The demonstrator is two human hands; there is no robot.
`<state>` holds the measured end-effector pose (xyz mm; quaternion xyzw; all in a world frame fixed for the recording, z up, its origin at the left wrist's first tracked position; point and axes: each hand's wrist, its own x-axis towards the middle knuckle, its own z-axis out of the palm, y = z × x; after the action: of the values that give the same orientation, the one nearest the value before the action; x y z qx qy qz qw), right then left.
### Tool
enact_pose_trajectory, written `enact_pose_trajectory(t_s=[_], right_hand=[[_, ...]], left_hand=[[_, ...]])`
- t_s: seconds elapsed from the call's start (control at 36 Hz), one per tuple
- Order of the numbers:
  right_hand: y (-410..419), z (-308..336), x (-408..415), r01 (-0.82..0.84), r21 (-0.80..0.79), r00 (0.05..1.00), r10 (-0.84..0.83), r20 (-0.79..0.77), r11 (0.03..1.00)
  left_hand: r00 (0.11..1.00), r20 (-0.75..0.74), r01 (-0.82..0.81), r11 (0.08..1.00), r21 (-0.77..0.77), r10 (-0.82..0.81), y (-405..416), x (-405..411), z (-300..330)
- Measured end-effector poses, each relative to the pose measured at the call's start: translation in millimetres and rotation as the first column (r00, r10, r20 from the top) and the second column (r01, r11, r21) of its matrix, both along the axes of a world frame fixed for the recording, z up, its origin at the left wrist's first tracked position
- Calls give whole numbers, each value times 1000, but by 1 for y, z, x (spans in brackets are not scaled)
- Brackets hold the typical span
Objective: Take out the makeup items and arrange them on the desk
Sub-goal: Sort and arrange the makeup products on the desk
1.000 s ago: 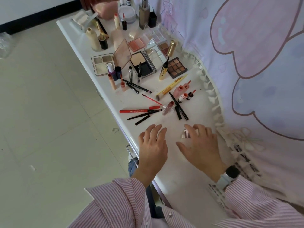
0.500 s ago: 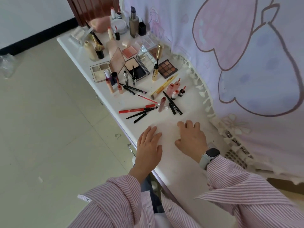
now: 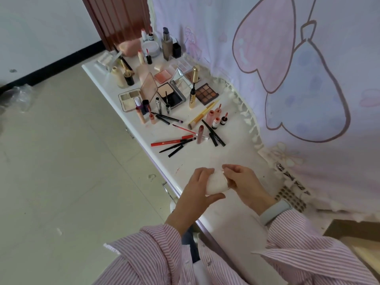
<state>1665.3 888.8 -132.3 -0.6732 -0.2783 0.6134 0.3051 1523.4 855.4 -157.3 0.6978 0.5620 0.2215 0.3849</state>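
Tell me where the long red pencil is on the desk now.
In the head view, the red pencil lies flat mid-desk near the left edge, beside two black pencils, beyond both hands.

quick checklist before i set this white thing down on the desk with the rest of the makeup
1. Grip: left hand and right hand both hold the white item: ok.
2. Free patch on the desk just ahead of the hands: ok.
3. Nearest loose pieces, the black pencils and red pencil, lie clear of that patch: ok.
4. What the white item is, and whether it is closed: cannot tell.
5. Distance from the desk's front edge: hands sit close to it, not ok; place further in.
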Motion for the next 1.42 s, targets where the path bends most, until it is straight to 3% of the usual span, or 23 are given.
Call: enact_pose_trajectory(t_s=[0.08,0.19,0.25,0.31,0.33,0.42,0.5,0.56,0.64,0.69,0.81,1.0,1.17,1.25,1.42], right_hand=[[-1,7,-6,-213,-42,934,216,283,976],[3,13,-7,-339,-98,876,352,330,936],[3,14,-8,-387,33,839,337,427,921],[2,16,-9,-455,224,817,304,490,862],[3,17,-8,-498,295,818,328,473,816],[8,21,-4,-550,383,833,453,318,742],[13,28,-2,-268,342,953,300,-43,901],[17,27,-2,-305,204,952,303,42,930],[16,21,-5,-577,-56,796,576,186,815],[13,16,-5,-605,-13,781,596,187,796],[16,13,5,-647,225,761,606,230,728],[22,10,1,-519,128,851,498,166,845],[26,6,12,-724,116,672,657,341,680],[30,7,18,-676,124,724,625,291,726],[29,-11,16,-461,165,871,409,272,872]], left_hand=[[997,-78,22,996,89,-15,0,-2,3],[992,-129,19,1000,13,-17,6,-9,11],[997,5,-72,986,-149,73,12,-10,18],[938,247,-140,915,-378,245,17,-11,23],[884,333,-150,874,-462,328,17,-11,24],[806,382,-197,813,-548,452,14,-17,21],[799,356,-274,821,-501,484,13,-25,18],[861,295,-276,867,-415,415,14,-28,13],[954,139,-215,928,-303,267,13,-27,7],[957,124,-216,932,-291,261,13,-25,6],[895,259,-261,897,-357,363,15,-26,7],[948,154,-215,915,-341,280,19,-24,1],[906,204,-235,842,-485,370,18,-33,-2],[871,227,-272,814,-513,435,19,-37,-2],[710,370,-369,765,-528,598,28,-41,-3]])
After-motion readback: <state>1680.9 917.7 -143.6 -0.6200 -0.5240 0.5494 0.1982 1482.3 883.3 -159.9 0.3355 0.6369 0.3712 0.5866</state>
